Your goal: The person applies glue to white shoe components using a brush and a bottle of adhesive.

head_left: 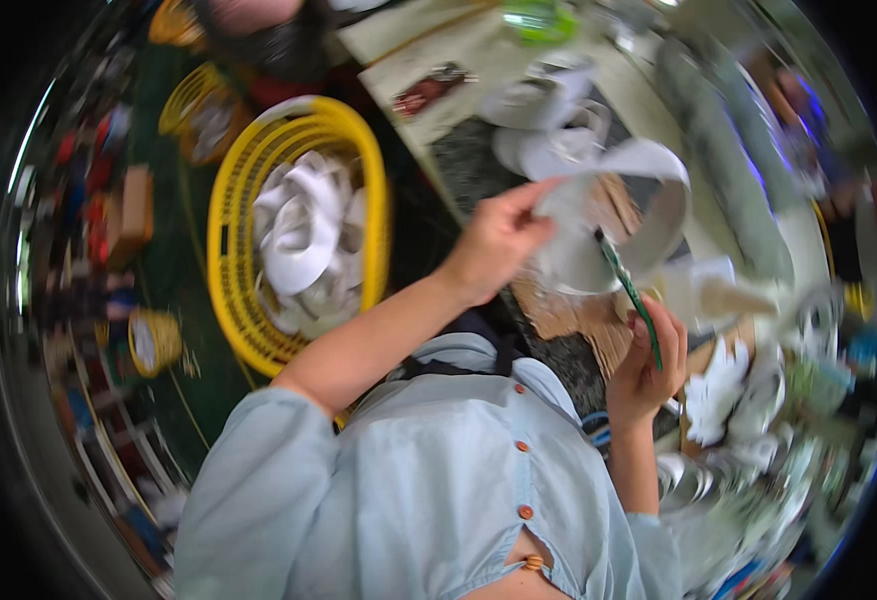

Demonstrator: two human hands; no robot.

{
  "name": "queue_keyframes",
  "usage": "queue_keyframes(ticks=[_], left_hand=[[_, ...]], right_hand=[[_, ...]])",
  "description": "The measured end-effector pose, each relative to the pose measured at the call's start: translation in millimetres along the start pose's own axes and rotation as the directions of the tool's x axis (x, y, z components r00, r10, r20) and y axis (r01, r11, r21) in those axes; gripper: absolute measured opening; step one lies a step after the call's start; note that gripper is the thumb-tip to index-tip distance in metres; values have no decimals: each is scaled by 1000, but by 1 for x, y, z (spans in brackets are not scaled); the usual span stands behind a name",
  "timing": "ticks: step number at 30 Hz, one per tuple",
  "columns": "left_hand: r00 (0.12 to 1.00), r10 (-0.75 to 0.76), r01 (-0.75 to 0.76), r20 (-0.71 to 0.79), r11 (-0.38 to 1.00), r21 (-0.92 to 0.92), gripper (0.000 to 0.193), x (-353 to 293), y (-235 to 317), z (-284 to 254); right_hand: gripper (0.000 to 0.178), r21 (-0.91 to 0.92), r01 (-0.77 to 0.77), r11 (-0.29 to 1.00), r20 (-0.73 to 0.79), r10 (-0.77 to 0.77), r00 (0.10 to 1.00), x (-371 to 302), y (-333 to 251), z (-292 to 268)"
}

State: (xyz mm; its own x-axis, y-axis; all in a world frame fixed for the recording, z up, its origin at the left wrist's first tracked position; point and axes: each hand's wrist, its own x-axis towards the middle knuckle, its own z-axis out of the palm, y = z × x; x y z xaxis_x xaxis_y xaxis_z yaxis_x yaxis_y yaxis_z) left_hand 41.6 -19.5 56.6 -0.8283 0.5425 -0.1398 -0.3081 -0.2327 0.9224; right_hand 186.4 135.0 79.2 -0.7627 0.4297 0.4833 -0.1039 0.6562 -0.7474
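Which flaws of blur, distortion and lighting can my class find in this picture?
Head view: black corners surround the round fisheye image, and the edges bend toward the rim; head view: the white band in the left hand and the yellow basket look smeared, while the orange shirt buttons look crisper; head view: bright streaks at far left look blown out, with violet-blue fringes at right.

To my eye, the white, wide looped band point(663, 225) looks smooth and softly matt, plastic or coated cloth, I can't say which. The slim green stick-shaped tool point(640, 305) shines like glossy plastic. The yellow oval slotted basket point(378, 180) is slick moulded plastic; the brown ridged sheet point(613, 350), rough matt cardboard; the light-blue buttoned shirt point(438, 440), soft matt cloth.
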Motion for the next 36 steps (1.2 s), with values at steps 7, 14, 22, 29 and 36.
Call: queue_keyframes(ticks=[7,14,22,29,36], left_hand=[[988,138,-125,-70,979,160,45,-26,5,-29],[827,432,-242,-360,851,466,47,-84,13,-137],[397,732,314,-553,458,832,22,-184,98,-303],[342,811,602,-475,198,773,22,-245,78,-375],[379,733,786,-565,67,614,21,-287,21,-382]], right_hand=[[15,99,-17,995,231,-7,973,17,-16,22],[21,353,-147,924,282,45,958,19,-11,30],[23,217,-283,934,352,195,915,12,-3,37],[24,171,-317,933,330,249,911,8,-1,28],[25,92,-325,941,316,282,906,5,3,23]])
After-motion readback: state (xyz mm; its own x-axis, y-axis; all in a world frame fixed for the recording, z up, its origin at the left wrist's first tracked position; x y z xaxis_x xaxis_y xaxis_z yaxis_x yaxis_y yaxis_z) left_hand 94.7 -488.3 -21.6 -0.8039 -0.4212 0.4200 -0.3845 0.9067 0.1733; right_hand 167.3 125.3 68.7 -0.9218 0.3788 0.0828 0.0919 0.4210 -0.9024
